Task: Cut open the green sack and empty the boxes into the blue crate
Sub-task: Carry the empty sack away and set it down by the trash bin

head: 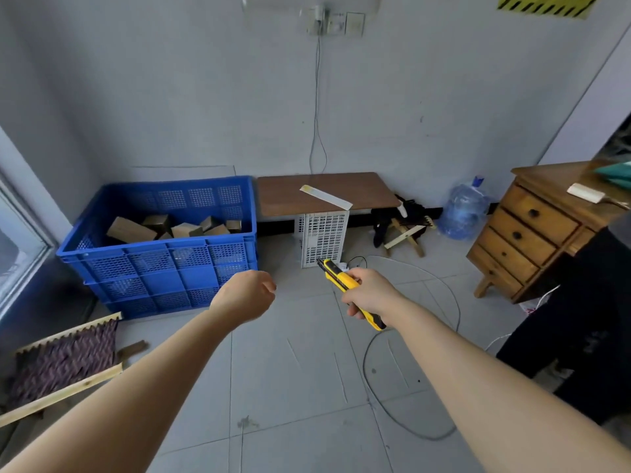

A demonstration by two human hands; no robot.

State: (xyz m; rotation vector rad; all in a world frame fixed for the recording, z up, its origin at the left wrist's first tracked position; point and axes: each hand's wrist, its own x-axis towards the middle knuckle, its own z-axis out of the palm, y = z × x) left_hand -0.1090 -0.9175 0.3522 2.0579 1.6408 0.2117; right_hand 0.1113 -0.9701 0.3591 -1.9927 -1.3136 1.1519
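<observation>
Forearms: both reach in from the lower edge, and we see them bare.
Left hand (247, 295): it hangs over the floor tiles with its back towards us. The fingers fold away behind it, so we cannot tell how tight the grip is; nothing shows in it.
Right hand (370, 295): its grip is wrapped round a yellow knife (341, 279), with the dark tip pointing up and away to the left. We cannot make out whether a blade is out, and the palm hides the middle of the handle.
Cable (444, 291): a thin loop lies on the floor under the right arm.
Wooden frame (65, 360): it lies at the lower left with woven dark cloth, partly cut off by the arm.
Dark shape (580, 329): it stands at the right edge, too dim for us to name.
Blue crate (160, 264): it stands on the floor at the left, near the wall, with mesh sides, just beside the table (290, 196).
Boxes (129, 230): brown cardboard ones lie jumbled and tilted inside the crate; the front wall hides the lower ones.
Table: a low brown board holds a white strip (326, 197) whose end overhangs the front edge.
Water bottle (462, 213): it sits on the floor by the far wall.
Drawer chest (522, 240): on its top lies a green thing (614, 172), cut off by the right edge; we cannot tell whether it is the sack.
</observation>
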